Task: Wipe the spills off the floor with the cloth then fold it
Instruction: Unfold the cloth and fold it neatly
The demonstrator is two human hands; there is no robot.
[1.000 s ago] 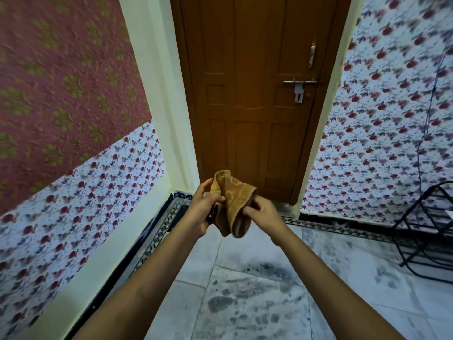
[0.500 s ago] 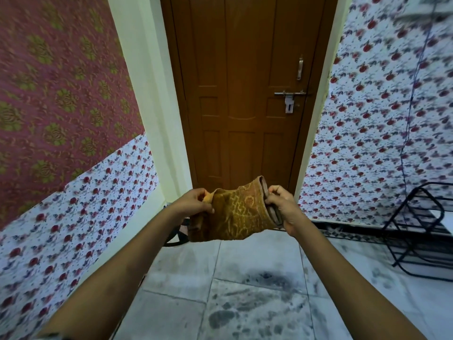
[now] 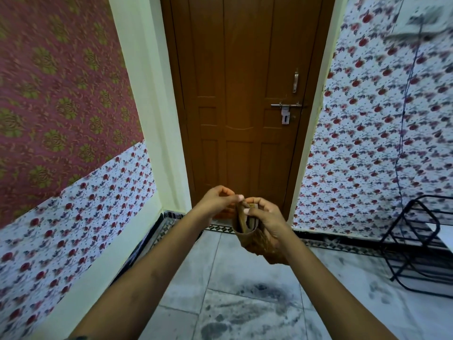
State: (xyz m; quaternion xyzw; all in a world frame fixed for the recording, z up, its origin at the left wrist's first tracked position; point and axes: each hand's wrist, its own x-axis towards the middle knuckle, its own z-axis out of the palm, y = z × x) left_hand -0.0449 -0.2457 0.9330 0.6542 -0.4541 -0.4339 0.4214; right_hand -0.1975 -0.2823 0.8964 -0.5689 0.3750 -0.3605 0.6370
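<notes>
Room: narrow tiled entry, seen looking forward and down, with papered walls on both sides and a wooden door at 12 o'clock.
Left wall [image 3: 61, 94]: at 9 o'clock; maroon paper with green medallions above, white paper with red flowers below.
Door frame [image 3: 144, 106]: pale cream post between the left wall and the door.
Floor [image 3: 245, 303]: pale marbled tiles at 6 o'clock, with dark grey smears on the tiles nearest the viewer.
Left hand [image 3: 215, 202]: raised just below the middle of the view, in front of the foot of the door. Its fingers are curled and the thumb tip points toward 3 o'clock, almost meeting the right hand. I cannot tell whether it pinches an edge of the cloth.
Door [image 3: 240, 94]: brown, panelled, closed.
Cloth [image 3: 247, 229]: brown-gold, folded into a narrow bundle and held in the air above the floor. Its loose end hangs toward 5 o'clock under the right palm.
Right hand [image 3: 267, 219]: just beside the left hand, at its 4 o'clock. The fingers and thumb are clamped round the upper part of the cloth.
Bolt [image 3: 285, 106]: metal slide bolt near the door's right edge, with a slim handle [image 3: 296, 82] above it.
Right wall [image 3: 367, 143]: at 3 o'clock; white paper with red flowers.
Cord [image 3: 404, 106]: thin and dark blue, running down the right wall.
Rack [image 3: 421, 244]: black wire frame on the floor at 4 o'clock, beside the right wall.
</notes>
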